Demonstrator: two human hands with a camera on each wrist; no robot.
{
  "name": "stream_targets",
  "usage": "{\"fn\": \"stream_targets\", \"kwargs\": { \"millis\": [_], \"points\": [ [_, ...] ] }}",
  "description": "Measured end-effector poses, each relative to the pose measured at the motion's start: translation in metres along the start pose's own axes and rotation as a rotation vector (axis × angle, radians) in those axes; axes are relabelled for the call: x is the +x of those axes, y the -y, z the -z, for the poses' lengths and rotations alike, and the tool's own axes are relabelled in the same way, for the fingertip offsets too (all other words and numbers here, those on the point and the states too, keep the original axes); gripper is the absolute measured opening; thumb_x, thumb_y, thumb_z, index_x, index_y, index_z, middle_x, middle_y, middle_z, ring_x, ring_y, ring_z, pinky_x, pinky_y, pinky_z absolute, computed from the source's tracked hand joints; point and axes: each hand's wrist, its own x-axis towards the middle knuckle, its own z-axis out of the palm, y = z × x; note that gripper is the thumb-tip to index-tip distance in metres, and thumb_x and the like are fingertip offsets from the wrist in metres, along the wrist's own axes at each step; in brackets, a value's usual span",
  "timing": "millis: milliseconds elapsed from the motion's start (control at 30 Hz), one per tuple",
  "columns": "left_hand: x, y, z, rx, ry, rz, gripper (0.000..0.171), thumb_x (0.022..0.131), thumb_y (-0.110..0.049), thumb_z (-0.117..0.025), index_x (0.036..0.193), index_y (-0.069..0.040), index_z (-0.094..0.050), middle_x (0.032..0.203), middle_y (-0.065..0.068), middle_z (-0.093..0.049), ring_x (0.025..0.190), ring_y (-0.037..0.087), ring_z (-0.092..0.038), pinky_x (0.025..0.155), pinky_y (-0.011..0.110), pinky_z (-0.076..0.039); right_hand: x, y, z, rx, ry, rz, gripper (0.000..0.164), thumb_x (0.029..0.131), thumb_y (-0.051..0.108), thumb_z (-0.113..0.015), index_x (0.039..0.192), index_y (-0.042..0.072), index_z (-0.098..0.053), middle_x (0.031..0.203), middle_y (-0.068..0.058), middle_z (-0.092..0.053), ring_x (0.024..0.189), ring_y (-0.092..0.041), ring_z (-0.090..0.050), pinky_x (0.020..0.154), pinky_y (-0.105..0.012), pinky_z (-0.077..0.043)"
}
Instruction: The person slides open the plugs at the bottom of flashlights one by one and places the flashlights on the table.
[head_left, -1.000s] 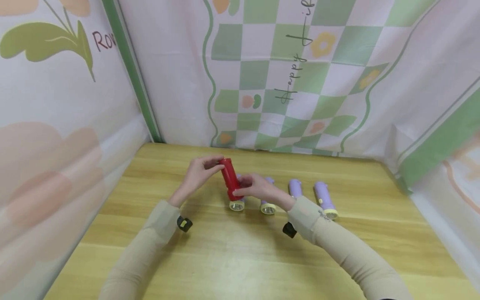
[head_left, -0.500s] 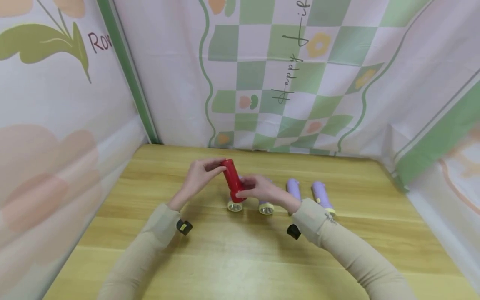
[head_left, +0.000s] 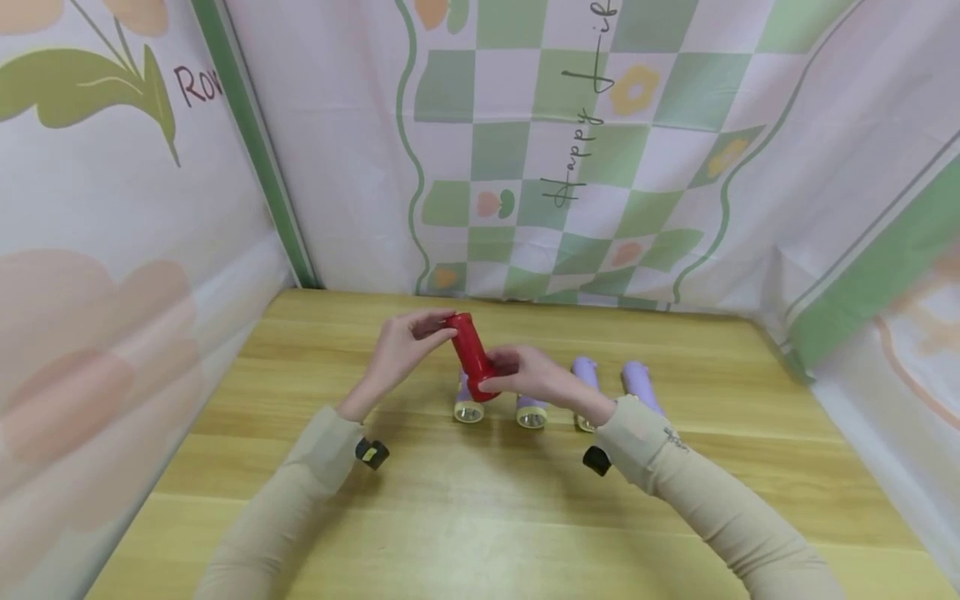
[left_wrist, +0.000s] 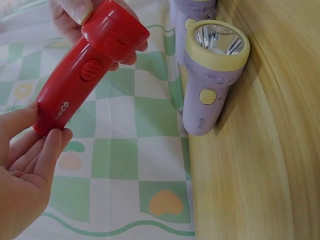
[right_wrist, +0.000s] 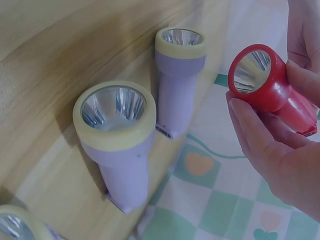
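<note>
I have the left hand [head_left: 401, 346] pinching the tail of the red flashlight [head_left: 472, 354], the right hand [head_left: 531, 372] its head, above the worktop [head_left: 420, 517] toward the far edge. This seems mid-air handling; lowering would call for clearing the leftmost purple flashlight [head_left: 469, 411].

4 flashlights [head_left: 532, 416] in row on tbl [head_left: 450, 508]; held flashlight [head_left: 469, 346] above, nr leftmost [head_left: 468, 412]; curtain [head_left: 510, 150] behind.

The left sleeve [head_left: 276, 504] and right sleeve [head_left: 727, 500] are beige, with paler cuffs [head_left: 330, 442]. A small dark motif [head_left: 675, 439] marks the right sleeve beside its cuff. Black blocks [head_left: 597, 461] sit at both wrists, the left showing yellow.
</note>
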Motion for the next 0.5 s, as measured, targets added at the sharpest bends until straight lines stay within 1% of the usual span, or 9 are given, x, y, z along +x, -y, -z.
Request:
{"fn": "stream_targets", "kwargs": {
  "millis": [233,500],
  "points": [
    [0.001,-0.002,-0.003,-0.036,0.007,-0.004,0.034,0.090,-0.016,-0.073,0.121,-0.005,-0.068,0.120,0.016,-0.072,0.104,0.030,-0.073,0.087,0.032,-0.061,-0.005,-0.002,0.003,-0.003,-0.003,0.034,0.043,0.092,0.020,-0.070,0.128,-0.001,-0.060,0.124,-0.018,-0.069,0.114,-0.029,-0.067,0.097,-0.041,-0.057],
    [0.002,-0.002,-0.008,-0.054,0.022,-0.029,0.033,0.089,-0.013,-0.074,0.119,-0.004,-0.068,0.117,0.017,-0.073,0.102,0.029,-0.073,0.086,0.028,-0.061,-0.012,-0.003,0.005,-0.003,-0.021,0.022,0.044,0.090,0.017,-0.071,0.128,-0.002,-0.060,0.122,-0.019,-0.069,0.109,-0.028,-0.069,0.093,-0.039,-0.058]
  ]
}}
